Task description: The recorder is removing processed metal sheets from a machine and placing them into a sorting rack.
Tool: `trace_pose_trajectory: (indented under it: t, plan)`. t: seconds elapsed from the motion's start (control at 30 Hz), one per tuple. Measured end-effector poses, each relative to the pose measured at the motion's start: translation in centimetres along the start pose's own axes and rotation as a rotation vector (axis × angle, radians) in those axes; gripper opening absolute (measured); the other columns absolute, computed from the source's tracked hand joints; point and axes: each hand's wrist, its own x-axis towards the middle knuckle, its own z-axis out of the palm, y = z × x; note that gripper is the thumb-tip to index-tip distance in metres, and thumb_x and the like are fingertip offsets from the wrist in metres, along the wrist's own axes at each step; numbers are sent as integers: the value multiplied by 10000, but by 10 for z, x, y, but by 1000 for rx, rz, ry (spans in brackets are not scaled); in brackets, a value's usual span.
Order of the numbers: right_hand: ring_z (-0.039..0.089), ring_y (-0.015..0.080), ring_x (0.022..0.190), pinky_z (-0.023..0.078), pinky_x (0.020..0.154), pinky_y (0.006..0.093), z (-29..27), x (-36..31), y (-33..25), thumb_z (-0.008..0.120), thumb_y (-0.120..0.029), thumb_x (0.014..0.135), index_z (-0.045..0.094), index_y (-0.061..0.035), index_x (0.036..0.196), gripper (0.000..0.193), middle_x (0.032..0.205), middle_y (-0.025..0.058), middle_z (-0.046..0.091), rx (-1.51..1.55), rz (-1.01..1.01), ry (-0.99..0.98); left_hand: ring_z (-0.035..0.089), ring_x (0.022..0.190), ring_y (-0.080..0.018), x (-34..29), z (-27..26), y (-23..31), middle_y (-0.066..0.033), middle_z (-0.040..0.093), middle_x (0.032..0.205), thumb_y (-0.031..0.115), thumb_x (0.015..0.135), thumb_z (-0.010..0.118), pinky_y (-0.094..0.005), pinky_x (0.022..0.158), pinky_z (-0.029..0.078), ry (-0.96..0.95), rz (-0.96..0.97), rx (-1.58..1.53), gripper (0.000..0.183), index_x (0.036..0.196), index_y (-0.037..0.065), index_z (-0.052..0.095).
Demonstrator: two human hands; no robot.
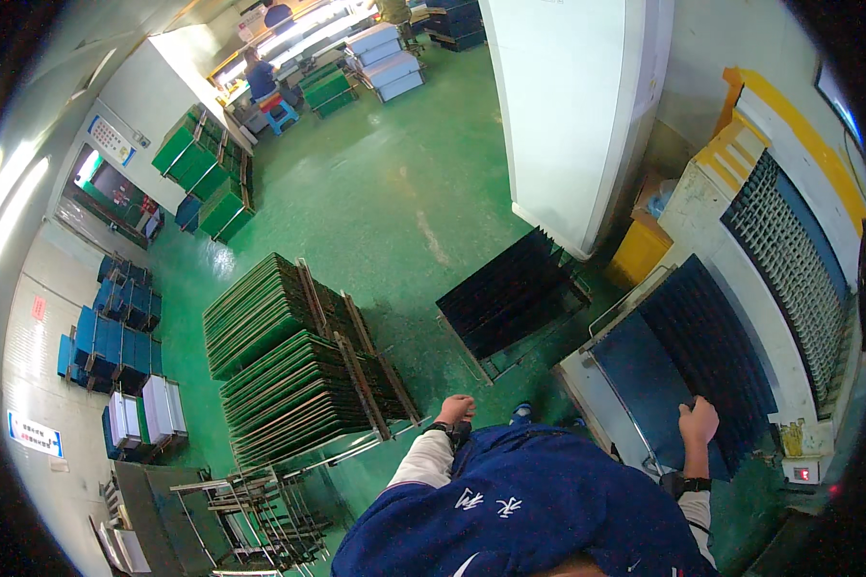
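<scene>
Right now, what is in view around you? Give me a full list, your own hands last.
rack of green panels: one, green, floor at left of centre
black slotted rack: one, black, floor centre
dark blue panel: one, on the machine's infeed at right
machine: one, white with yellow trim, right edge
white pillar: one, top centre
blue crates: several, far left by the wall
seated person: one, blue top, far back
left hand: near the green rack's frame, grip unclear
right hand: resting on the dark blue panel, fingers curled
</scene>
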Motion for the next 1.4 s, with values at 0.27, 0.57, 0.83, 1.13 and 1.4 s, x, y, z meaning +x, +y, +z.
trace_pose_trajectory:
  t: [0.27, 0.57, 0.83, 1.13, 1.4]
  plan:
    - [568, 337, 879, 438, 771, 410, -5, -3, -3, 682, -224, 658, 597, -12, 959, 377, 922, 188, 602, -7, -8, -9, 565, 571, -192, 6, 0, -7, -77, 597, 799, 174, 784, 576, -286, 434, 439, 10, 11, -21, 254, 1004, 48, 561]
    - [575, 343, 846, 443, 747, 414, 6, -2, 4, 685, -213, 660, 598, -10, 935, 353, 883, 186, 609, 13, -29, 46, 506, 499, -154, 8, 2, -3, -53, 565, 721, 163, 785, 572, -275, 390, 403, -20, -13, -65, 222, 977, 51, 564]
    - [580, 348, 820, 449, 725, 420, 13, 2, 9, 693, -209, 647, 604, -15, 893, 325, 853, 184, 612, 2, -48, 91, 523, 504, -162, 3, 4, 1, -54, 576, 737, 177, 788, 572, -293, 404, 423, -11, -13, -35, 245, 1006, 66, 555]
    - [583, 345, 807, 449, 723, 421, 7, 3, 4, 693, -209, 645, 605, -17, 871, 310, 839, 182, 614, -6, -29, 74, 505, 497, -169, -2, 6, 3, -67, 557, 738, 158, 800, 567, -276, 373, 379, -27, -23, -88, 229, 998, 48, 534]
    - [581, 338, 831, 449, 732, 414, 5, 3, 5, 679, -225, 659, 605, -17, 923, 344, 869, 184, 611, -9, -34, 41, 559, 564, -197, 0, 7, 2, -85, 590, 817, 182, 800, 570, -286, 423, 431, -4, -18, -9, 269, 1031, 49, 538]
